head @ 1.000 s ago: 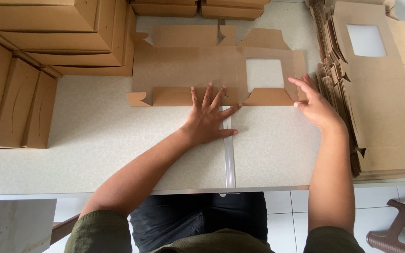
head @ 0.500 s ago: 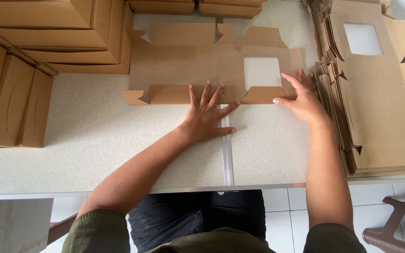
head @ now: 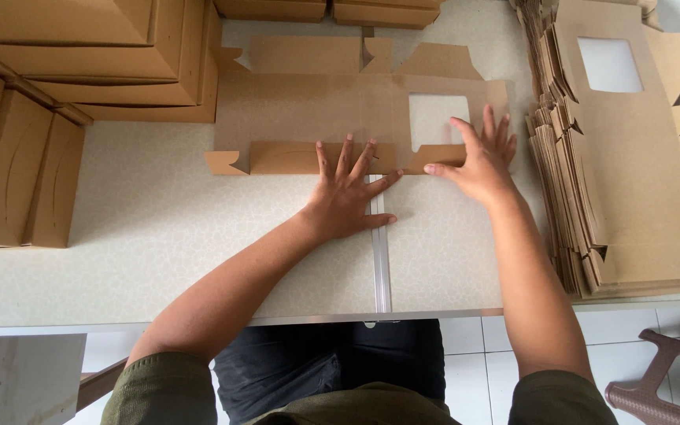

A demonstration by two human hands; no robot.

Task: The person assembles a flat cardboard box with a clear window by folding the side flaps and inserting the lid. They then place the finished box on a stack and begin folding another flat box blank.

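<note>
Landmark: the flat kraft box blank point(head: 332, 106), a die-cut cardboard sheet with a square window, lying spread on the pale table point(head: 159, 236).
Left hand point(head: 345, 193): palm down, fingers spread, pressing the folded near flap of the blank at its middle; the grip is open and flat, holding nothing.
Right hand point(head: 482, 157): also flat and open, fingers splayed just below the blank's window, thumb on the right end of the same flap.
Right of the blank: a tall stack of unfolded blanks point(head: 631, 173), window side up, its edges fanned.
Left of the blank: assembled brown boxes point(head: 80, 55) piled together, some standing on end.
Near side of the blank: a metal seam strip point(head: 379, 252) runs across the table toward the person.
Risk, as I judge it: with pressure only at the middle and right, the free left end of the flap could spring up or crease off the score line; a sideways push might slide the whole blank, since nothing anchors it.
Hard to make out: the crease under both palms is covered; the far tabs look partly folded, though that is unclear. The stacks run out of view at both sides.
</note>
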